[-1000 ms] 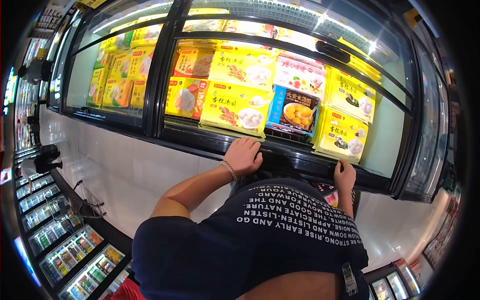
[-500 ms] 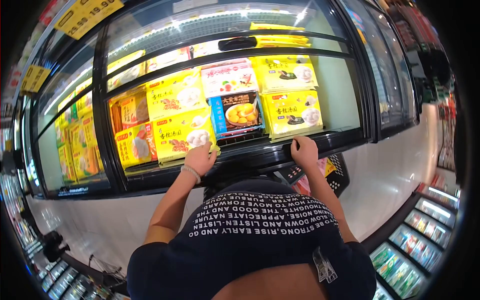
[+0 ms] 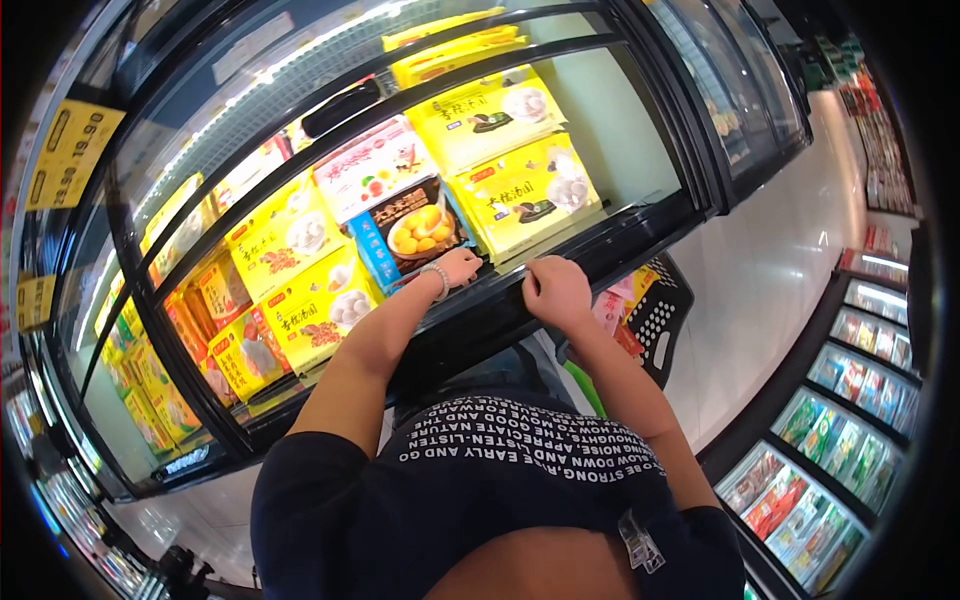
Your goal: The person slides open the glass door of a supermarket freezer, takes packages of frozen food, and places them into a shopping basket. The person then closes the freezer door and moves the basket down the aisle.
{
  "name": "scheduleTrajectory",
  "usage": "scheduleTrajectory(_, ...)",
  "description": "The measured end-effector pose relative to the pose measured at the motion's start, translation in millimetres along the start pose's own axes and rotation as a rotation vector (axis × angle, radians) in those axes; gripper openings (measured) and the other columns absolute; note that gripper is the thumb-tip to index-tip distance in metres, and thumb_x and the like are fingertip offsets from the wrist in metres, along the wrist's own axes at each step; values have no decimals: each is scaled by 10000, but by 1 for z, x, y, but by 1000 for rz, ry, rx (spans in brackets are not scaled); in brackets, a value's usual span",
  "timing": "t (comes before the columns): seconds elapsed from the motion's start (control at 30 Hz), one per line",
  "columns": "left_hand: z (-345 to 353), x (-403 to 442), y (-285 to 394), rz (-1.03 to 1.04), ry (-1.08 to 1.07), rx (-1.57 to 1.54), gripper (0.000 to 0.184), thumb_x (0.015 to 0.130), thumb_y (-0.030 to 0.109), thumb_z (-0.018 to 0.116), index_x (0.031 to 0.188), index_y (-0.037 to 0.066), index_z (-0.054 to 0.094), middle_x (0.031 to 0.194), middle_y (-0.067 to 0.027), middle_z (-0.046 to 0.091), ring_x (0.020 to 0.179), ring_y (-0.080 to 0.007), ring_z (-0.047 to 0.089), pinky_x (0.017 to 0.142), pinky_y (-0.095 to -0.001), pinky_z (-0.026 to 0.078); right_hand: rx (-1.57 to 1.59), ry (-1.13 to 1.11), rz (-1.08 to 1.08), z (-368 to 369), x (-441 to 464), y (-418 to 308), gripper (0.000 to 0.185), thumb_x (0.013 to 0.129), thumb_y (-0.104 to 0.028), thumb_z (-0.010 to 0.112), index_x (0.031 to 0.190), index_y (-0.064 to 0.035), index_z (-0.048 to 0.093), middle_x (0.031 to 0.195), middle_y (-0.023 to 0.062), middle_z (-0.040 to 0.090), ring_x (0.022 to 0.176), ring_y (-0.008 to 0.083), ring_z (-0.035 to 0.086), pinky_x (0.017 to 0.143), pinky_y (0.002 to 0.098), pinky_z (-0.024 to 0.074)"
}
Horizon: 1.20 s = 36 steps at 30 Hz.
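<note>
My left hand (image 3: 460, 268), wearing a beaded bracelet (image 3: 437, 280), reaches over the freezer's front edge to the lower edge of a blue and black bag (image 3: 412, 232) picturing yellow balls in a bowl. Its fingers bend down and their tips are hidden, so I cannot tell whether they grip the bag. My right hand (image 3: 558, 290) is closed over the black front edge of the freezer (image 3: 640, 235). Just behind it lies a yellow tangyuan bag (image 3: 527, 197). Left of the blue bag is another yellow bag (image 3: 318, 312) showing white balls and red beans.
A pink and white bag (image 3: 372, 165) and more yellow bags stand behind. The glass lid has a black handle (image 3: 342, 107). Below my right arm is a black perforated basket (image 3: 668, 310) holding packets. Price signs (image 3: 75, 155) hang at left; more freezers (image 3: 835, 440) stand at right.
My left hand has moved right, from the yellow bag with red beans to the lower edge of the blue bag. My right hand stays at the freezer edge. The view has turned and shifted.
</note>
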<state>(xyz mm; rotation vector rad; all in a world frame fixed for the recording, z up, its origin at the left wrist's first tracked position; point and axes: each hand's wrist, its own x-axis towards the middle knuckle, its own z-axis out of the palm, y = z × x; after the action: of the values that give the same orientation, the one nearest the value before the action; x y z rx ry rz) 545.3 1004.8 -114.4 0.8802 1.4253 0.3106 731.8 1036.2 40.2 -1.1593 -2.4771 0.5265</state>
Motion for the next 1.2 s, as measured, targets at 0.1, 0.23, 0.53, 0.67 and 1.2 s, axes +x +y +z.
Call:
scheduleTrajectory(0.1, 13, 45, -11, -183, -19, -196, 356, 842, 326, 473, 1021, 25, 539, 889, -101, 620, 682, -176, 567, 609, -315, 462, 26, 26, -13, 4, -1, 5, 73, 658, -115, 570, 634, -51, 545, 603, 124, 539, 605, 293, 549, 558, 410, 434)
scheduleTrajectory(0.23, 21, 91, -29, -244, 72, -304, 300, 859, 288, 444, 976, 27, 534, 855, -91, 607, 622, -168, 544, 567, -298, 444, 29, -16, -4, 4, -3, 12, 89, 659, -95, 586, 732, -44, 584, 657, 101, 562, 622, 268, 559, 573, 368, 442)
scheduleTrajectory(0.53, 19, 122, -25, -230, 109, -404, 227, 876, 152, 431, 871, -11, 589, 770, -104, 639, 643, -192, 626, 498, -278, 457, 44, 32, -11, 4, -4, 13, 103, 672, -154, 569, 635, -82, 506, 613, 62, 502, 639, 219, 528, 597, 346, 416)
scheduleTrajectory(0.67, 24, 122, -21, -295, 245, -385, 218, 832, 91, 433, 920, -38, 585, 818, -136, 650, 616, -175, 629, 490, -272, 461, 38, -4, -13, 4, -4, 14, 115, 678, -164, 564, 634, -87, 492, 624, 57, 503, 648, 218, 523, 602, 344, 411)
scheduleTrajectory(1.2, 4, 37, 44, 400, 608, -35, 174, 819, 129, 434, 779, -20, 514, 712, -95, 553, 662, -149, 511, 568, -303, 396, -13, -92, 17, 6, -9, 16, 151, 710, -205, 525, 653, -68, 550, 630, 108, 560, 639, 274, 563, 603, 391, 434)
